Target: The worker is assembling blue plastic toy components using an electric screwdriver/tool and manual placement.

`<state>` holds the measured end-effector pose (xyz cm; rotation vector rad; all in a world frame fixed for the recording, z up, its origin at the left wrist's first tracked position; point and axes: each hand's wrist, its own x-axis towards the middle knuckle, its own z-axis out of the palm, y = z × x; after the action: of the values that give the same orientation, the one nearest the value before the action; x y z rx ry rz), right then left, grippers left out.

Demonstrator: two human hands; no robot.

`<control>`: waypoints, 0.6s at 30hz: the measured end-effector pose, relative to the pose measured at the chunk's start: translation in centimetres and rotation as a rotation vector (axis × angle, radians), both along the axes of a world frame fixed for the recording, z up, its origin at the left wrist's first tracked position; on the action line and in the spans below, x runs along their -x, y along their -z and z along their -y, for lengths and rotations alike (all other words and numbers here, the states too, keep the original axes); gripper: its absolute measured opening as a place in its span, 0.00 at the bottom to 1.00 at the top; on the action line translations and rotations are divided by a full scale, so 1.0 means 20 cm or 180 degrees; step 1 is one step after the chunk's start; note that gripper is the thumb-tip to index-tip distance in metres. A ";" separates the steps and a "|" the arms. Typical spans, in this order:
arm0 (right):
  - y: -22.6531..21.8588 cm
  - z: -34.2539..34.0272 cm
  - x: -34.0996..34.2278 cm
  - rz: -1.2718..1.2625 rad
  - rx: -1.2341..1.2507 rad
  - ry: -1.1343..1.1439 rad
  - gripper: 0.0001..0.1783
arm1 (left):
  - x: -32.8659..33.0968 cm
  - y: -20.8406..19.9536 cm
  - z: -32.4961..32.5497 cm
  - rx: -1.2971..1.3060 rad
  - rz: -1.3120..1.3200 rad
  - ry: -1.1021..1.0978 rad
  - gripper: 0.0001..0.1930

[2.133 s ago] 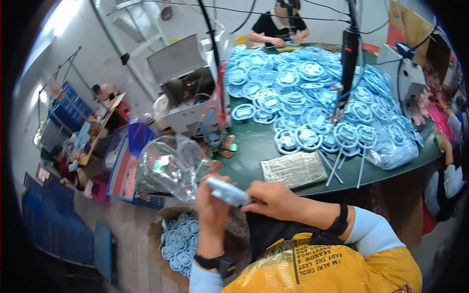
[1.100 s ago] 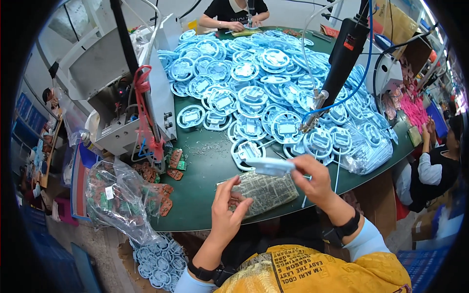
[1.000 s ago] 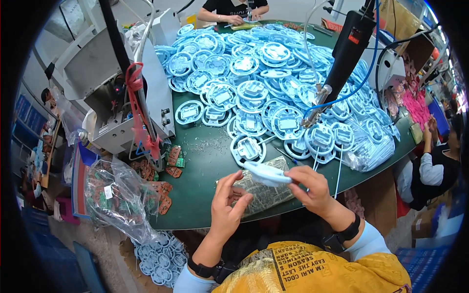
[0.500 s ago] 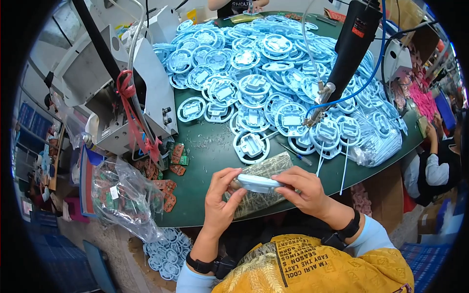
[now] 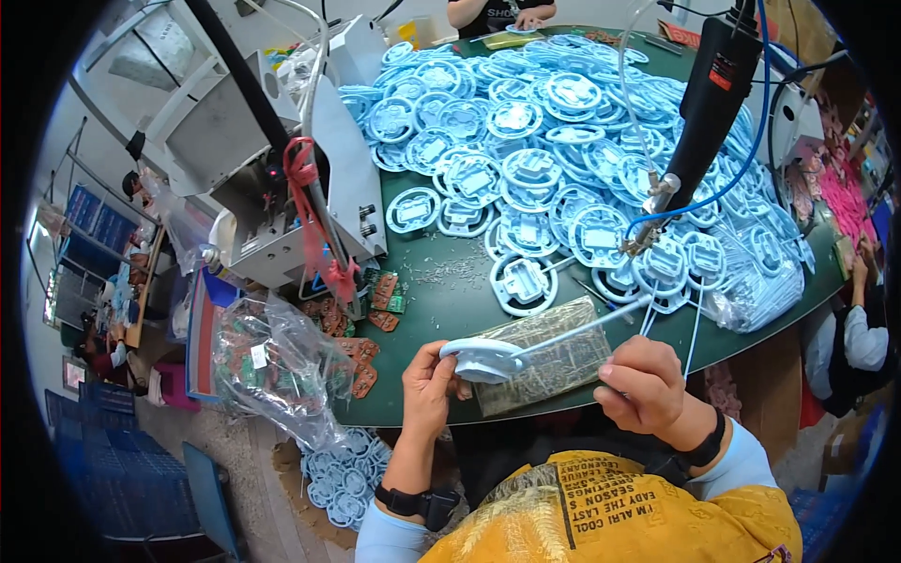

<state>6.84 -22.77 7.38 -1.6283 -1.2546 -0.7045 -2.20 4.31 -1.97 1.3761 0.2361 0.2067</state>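
My left hand (image 5: 430, 392) is closed on the edge of a light-blue round plastic piece (image 5: 483, 361), tilted near the table's front edge. From the piece a thin pale-blue stick (image 5: 587, 324) reaches out to the right, over a block wrapped in clear tape (image 5: 554, 357). My right hand (image 5: 648, 383) is held just below the far end of the stick, fingers curled in and apart from the round piece. Whether anything lies inside those fingers is hidden. Beyond the block rests another round piece (image 5: 523, 284), with a large heap of similar pieces (image 5: 535, 122) behind it.
A black powered tool (image 5: 704, 122) with a metal tip hangs over the heap at right. Left stands a grey machine (image 5: 328, 188), with red circuit boards (image 5: 366, 366) and a clear bag (image 5: 282, 361) near it. Other people (image 5: 502, 14) work at the far side and right.
My right hand has let go of the round piece and moved right and down. The piece has turned in my left hand, and its stick now shows. The whole view has shifted a little.
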 end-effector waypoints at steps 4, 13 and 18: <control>0.13 -0.01 0.01 -0.0737 0.0309 -0.0017 0.12 | 0.01 0.07 0.03 0.1141 0.0029 0.0106 0.11; 0.24 -0.20 0.08 -0.1706 0.1103 -0.0326 0.18 | 0.00 0.04 0.11 0.2433 -0.0507 0.0063 0.15; 0.27 -0.23 0.09 -0.1594 0.1110 -0.0321 0.19 | 0.01 0.03 0.14 0.2848 -0.0670 0.0072 0.14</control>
<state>5.06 -18.07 2.07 -1.8549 -1.1130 0.0021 -2.44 1.51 -2.65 0.5072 0.4251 -0.0699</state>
